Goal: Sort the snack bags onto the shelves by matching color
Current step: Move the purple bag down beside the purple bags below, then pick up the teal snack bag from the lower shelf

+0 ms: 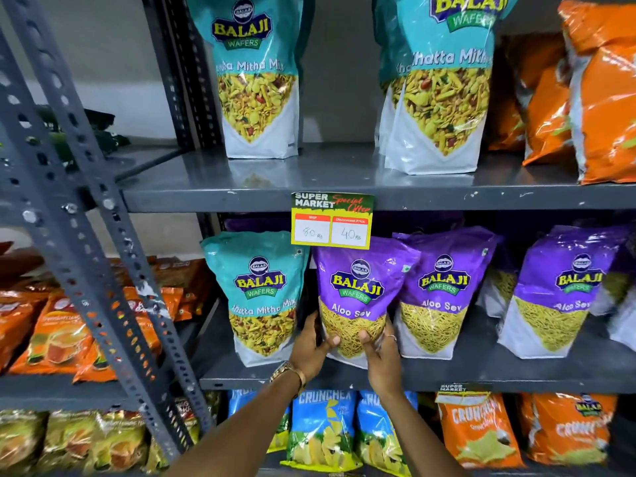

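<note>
A purple Aloo Sev bag (358,290) stands upright on the middle shelf (481,376), held at its bottom by both hands. My left hand (311,349) grips its lower left edge and my right hand (380,352) its lower right. A teal Khatta Mitha Mix bag (261,294) stands just left of it on the same shelf. More purple Aloo Sev bags (440,294) (564,294) stand to the right. On the upper shelf (344,187) stand teal bags (256,74) (444,80) and orange bags (599,94) at the far right.
A yellow price tag (332,220) hangs from the upper shelf's edge just above the held bag. Blue Crunchex bags (323,428) and orange bags (478,432) fill the lower shelf. A grey perforated rack post (103,235) slants on the left, with orange bags (58,335) behind it.
</note>
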`<state>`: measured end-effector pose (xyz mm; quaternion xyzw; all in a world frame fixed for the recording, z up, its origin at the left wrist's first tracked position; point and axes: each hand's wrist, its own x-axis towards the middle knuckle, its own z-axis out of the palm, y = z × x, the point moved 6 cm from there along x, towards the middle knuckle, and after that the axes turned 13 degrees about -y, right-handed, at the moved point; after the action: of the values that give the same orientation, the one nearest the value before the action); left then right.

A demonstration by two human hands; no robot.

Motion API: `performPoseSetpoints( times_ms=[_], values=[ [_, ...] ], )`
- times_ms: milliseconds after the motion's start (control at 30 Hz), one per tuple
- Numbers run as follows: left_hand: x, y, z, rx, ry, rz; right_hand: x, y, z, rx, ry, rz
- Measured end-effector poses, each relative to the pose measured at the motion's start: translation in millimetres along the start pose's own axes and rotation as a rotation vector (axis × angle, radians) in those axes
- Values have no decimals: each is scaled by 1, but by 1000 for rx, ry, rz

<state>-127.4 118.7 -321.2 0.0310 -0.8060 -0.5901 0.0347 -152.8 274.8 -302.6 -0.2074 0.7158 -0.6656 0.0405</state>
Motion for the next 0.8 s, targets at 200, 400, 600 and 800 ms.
performPoseSetpoints(
  times_ms=[200, 400, 600, 800],
  values=[
    [-46, 7, -25, 307, 206, 138, -43, 16, 12, -153, 287, 4],
    [-83, 13, -74, 490, 690, 106, -19, -1, 91, -213, -159, 6],
    [-77, -18, -110, 49, 604, -75, 20, 4, 136, -100, -336, 255],
    [-67, -22, -125, -97, 403, -63, 31, -1, 156, 97, -365, 253]
  ],
)
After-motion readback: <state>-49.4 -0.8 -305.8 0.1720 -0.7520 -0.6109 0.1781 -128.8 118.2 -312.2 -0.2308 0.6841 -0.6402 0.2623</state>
